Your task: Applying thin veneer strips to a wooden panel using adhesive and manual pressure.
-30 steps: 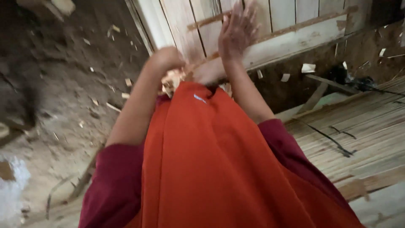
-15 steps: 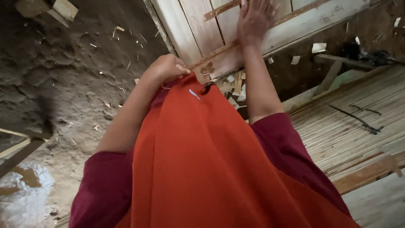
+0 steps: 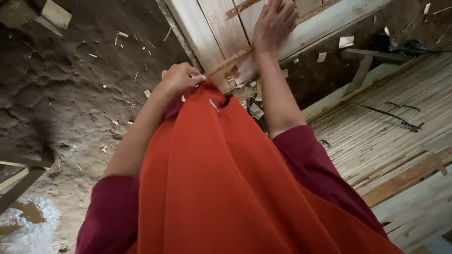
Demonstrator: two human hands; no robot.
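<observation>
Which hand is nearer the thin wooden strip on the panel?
Left. The left hand pinches the lower end of the thin wooden strip; the right hand presses flat on the wooden panel just above it.

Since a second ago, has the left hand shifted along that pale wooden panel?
Yes. The left hand has slid left of the panel's lower edge, where it first sat against the pale wooden panel; it now pinches the orange cloth over the dirt.

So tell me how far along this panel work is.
Done: pale boards already form the wooden panel, and offcuts litter the dirt floor. In hand: the right hand presses flat on the panel while the left hand pinches a thin strip. Left: that strip lies loose, unfixed.
</observation>
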